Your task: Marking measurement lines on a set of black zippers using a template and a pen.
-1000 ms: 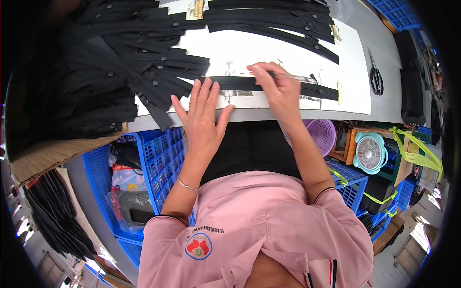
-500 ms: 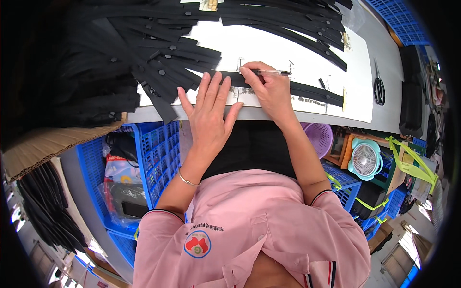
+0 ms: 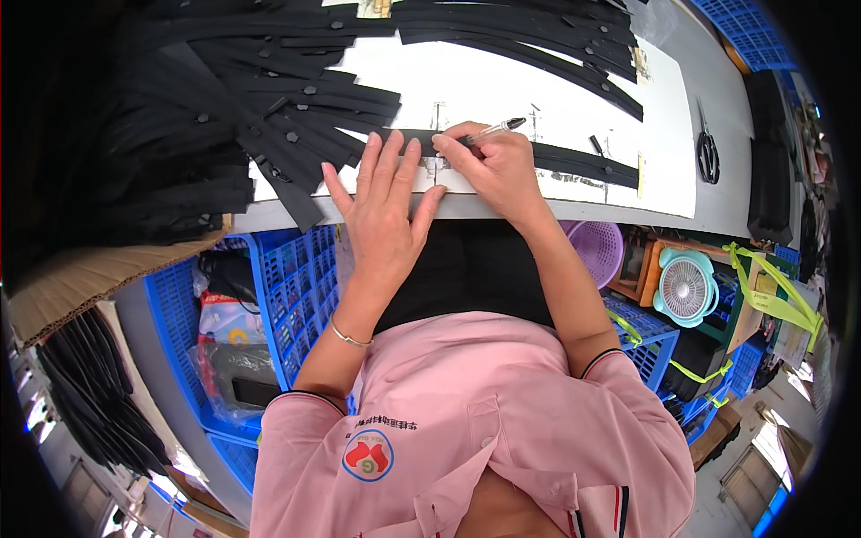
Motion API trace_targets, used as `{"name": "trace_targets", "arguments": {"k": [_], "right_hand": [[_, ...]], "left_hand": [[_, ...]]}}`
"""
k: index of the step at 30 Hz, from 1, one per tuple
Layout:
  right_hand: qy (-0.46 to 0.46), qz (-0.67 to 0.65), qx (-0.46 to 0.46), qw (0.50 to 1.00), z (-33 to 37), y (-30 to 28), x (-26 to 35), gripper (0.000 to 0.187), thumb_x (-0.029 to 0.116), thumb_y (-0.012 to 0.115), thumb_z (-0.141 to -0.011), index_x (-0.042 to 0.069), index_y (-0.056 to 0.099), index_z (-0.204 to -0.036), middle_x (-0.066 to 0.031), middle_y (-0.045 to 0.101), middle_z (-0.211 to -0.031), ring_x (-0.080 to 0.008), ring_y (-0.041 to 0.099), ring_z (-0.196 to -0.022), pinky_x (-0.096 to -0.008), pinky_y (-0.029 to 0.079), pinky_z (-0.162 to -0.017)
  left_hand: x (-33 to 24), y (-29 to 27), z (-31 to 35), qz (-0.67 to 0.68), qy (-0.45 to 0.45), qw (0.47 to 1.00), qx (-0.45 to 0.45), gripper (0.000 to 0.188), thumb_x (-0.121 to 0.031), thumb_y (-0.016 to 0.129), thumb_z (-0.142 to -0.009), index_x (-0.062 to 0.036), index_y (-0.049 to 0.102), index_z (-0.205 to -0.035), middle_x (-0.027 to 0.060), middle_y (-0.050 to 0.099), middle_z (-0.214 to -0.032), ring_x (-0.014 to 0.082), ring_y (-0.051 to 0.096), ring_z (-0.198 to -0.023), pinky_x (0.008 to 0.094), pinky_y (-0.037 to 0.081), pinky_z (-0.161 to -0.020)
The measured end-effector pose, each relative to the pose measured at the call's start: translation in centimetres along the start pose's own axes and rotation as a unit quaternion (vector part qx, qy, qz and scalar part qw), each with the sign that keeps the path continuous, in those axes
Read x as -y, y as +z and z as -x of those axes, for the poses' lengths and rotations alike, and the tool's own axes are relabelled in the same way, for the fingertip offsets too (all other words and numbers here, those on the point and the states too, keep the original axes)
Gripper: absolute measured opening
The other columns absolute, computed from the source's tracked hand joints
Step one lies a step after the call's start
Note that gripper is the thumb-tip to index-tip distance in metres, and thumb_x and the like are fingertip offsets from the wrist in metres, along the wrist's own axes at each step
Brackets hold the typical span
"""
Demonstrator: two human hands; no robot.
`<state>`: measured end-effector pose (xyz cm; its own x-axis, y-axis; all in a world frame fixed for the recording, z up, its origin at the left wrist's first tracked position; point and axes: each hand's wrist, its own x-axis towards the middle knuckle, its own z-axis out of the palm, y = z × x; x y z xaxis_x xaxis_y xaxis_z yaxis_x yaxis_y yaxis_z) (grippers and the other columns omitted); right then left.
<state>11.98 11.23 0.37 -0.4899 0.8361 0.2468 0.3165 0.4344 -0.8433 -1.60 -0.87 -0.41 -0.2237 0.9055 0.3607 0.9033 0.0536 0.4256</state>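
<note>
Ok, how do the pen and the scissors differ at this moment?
The pen is gripped in the right hand, while the scissors lie unheld on the grey tabletop.
The pen sits tilted; the scissors lie flat, blades pointing away from the person.
The pen is a single slim stick with a clear barrel; the scissors have metal blades and looped handles.
Both have black parts.

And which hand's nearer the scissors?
Right. The right hand, holding a pen, is left of the scissors; the left hand is farther left, touching the strip.
</note>
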Motion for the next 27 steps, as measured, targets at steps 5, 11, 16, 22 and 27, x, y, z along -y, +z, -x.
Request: {"name": "trace_targets", "arguments": {"k": [5, 11, 16, 22, 27], "right_hand": [[-0.001, 0.008, -0.003, 1.000, 0.0, 0.0, -0.1, 0.042, 0.023, 0.076, -0.090, -0.002, 0.063, -0.059, -0.0040, 0.077, -0.082, -0.0195, 0.060, -0.050, -0.0308, 0.044, -0.048], [-0.064, 0.034, 0.015, 0.997, -0.1, -0.7, 0.6, 0.031, 0.018, 0.075, -0.091, -0.005, 0.071, -0.071, -0.0081, 0.078, -0.086, -0.0142, 0.059, -0.051, -0.0282, 0.044, -0.049], [0.058, -0.104, -0.058, 0.991, 1.6, -4.6, 1.1, 0.017, 0.011, 0.067, -0.098, -0.001, 0.077, -0.093, -0.0025, 0.074, -0.079, -0.0049, 0.059, -0.066, -0.0221, 0.046, -0.059], [0.120, -0.017, -0.149, 0.981, 2.1, -8.2, -2.6, 0.023, 0.019, 0.071, -0.098, -0.002, 0.077, -0.090, -0.0028, 0.070, -0.069, -0.0064, 0.056, -0.058, -0.0257, 0.044, -0.055], [0.079, -0.013, -0.149, 0.986, 2.3, -7.9, -3.2, 0.023, 0.020, 0.071, -0.098, -0.002, 0.077, -0.091, -0.0040, 0.070, -0.068, -0.0075, 0.056, -0.056, -0.0264, 0.043, -0.053]], "left_hand": [[-0.1, -0.1, -0.1, -0.002, 0.001, 1.000, 0.007, 0.055, -0.035, 0.074, -0.094, -0.0088, 0.063, -0.141, 0.0094, 0.057, -0.149, 0.0289, 0.045, -0.146, 0.0671, 0.007, -0.121], [-0.2, -0.3, -0.2, 0.000, -0.001, 1.000, 0.021, 0.055, -0.034, 0.075, -0.093, -0.0090, 0.063, -0.141, 0.0096, 0.056, -0.151, 0.0291, 0.043, -0.148, 0.0670, 0.007, -0.121], [0.0, -0.2, 0.1, -0.005, -0.001, 1.000, 0.024, 0.055, -0.034, 0.074, -0.095, -0.0100, 0.062, -0.143, 0.0091, 0.054, -0.153, 0.0300, 0.041, -0.149, 0.0657, 0.005, -0.122], [-0.3, -0.2, -0.1, 0.002, -0.003, 1.000, 0.024, 0.054, -0.031, 0.075, -0.094, -0.0086, 0.062, -0.142, 0.0101, 0.053, -0.154, 0.0303, 0.039, -0.151, 0.0661, 0.004, -0.122], [-3.0, -0.2, -1.1, 0.051, 0.030, 0.998, 0.020, 0.052, -0.024, 0.076, -0.092, -0.0090, 0.063, -0.141, 0.0111, 0.055, -0.152, 0.0306, 0.042, -0.147, 0.0612, 0.012, -0.124]]}}
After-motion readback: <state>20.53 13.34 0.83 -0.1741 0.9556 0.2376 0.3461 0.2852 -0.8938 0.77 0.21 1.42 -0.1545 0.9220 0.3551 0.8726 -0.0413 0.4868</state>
